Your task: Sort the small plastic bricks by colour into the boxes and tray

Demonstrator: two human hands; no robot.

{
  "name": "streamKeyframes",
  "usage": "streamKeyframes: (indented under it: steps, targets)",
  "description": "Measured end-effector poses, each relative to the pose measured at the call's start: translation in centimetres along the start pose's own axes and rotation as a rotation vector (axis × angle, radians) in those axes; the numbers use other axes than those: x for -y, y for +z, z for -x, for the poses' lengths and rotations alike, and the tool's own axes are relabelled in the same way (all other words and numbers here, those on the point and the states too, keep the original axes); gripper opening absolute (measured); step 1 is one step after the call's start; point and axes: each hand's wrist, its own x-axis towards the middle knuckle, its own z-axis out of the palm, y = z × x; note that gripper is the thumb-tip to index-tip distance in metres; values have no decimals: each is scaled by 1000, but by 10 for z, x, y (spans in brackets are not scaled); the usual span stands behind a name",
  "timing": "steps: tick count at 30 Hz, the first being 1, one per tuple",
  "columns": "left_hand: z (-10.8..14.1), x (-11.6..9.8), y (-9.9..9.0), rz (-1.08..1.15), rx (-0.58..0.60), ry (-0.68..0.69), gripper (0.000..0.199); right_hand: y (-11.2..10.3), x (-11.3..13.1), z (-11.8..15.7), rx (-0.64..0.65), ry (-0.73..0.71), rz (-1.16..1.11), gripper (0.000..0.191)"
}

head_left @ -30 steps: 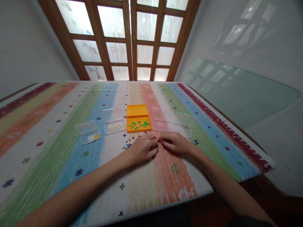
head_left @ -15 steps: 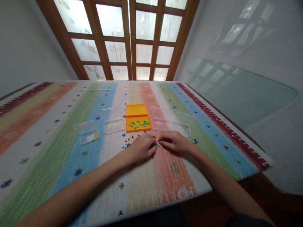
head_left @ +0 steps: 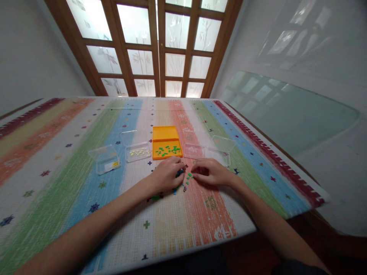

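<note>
My left hand [head_left: 168, 173] rests on the striped cloth with its fingers curled, just in front of the orange case [head_left: 167, 157]; whatever its fingertips hold is hidden. Blue pieces [head_left: 179, 173] show beside those fingers. Small green pieces [head_left: 188, 178] lie on the cloth between both hands. My right hand [head_left: 210, 172] is beside them, thumb and index finger bent close together, and anything between the tips is too small to name. A dark piece [head_left: 185, 188] lies nearer me. The open orange case holds several green pieces [head_left: 168, 150].
Left of the orange case stand a clear box [head_left: 138, 159] with pale yellow pieces and another clear box [head_left: 107, 170] with a white and yellow item. Two clear open boxes [head_left: 195, 156] [head_left: 226, 162] are on the right. More pieces lie by my left forearm.
My left hand has shifted slightly left and away from me, uncovering green and blue pieces on the cloth. The right hand has barely moved.
</note>
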Motion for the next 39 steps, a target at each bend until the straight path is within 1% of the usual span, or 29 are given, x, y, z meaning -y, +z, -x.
streamKeyframes:
  steps: [3, 7, 12, 16, 20, 24, 26, 28, 30, 33, 39]
  targets:
    - [0, 0, 0, -10, 6, -1, 17, 0, 2, 0, 2, -28, -2, 15]
    - [-1, -1, 0, 2, 18, -2, 17, 2, 1, 1, -37, -39, 13, 13]
    - [-1, -1, 0, 33, 45, 4, 15, 4, 2, 1, -54, -92, -44, 13]
    - [-1, 1, 2, 19, 26, -21, 16, 12, 5, 1, -70, -149, -40, 12]
    - [-1, 1, 2, 1, 34, -23, 14, 22, 5, 0, -73, -147, 14, 13]
    - [-1, 1, 2, -7, 35, -19, 14, 23, 4, -1, -66, -170, 21, 15]
    - [0, 2, 1, -8, 31, -17, 15, 19, 4, -2, -50, -149, 15, 17]
    - [0, 2, 1, -7, 28, -11, 15, 13, 3, -1, -38, -88, 9, 16]
    - [1, 3, 2, -4, 25, -3, 15, 5, 2, 0, -48, -24, 16, 14]
    - [1, 3, 4, 1, 19, 7, 17, -3, -2, 2, -59, 23, 55, 13]
    - [0, -1, 6, 14, 25, 50, 21, 2, -8, 2, -29, 25, 146, 16]
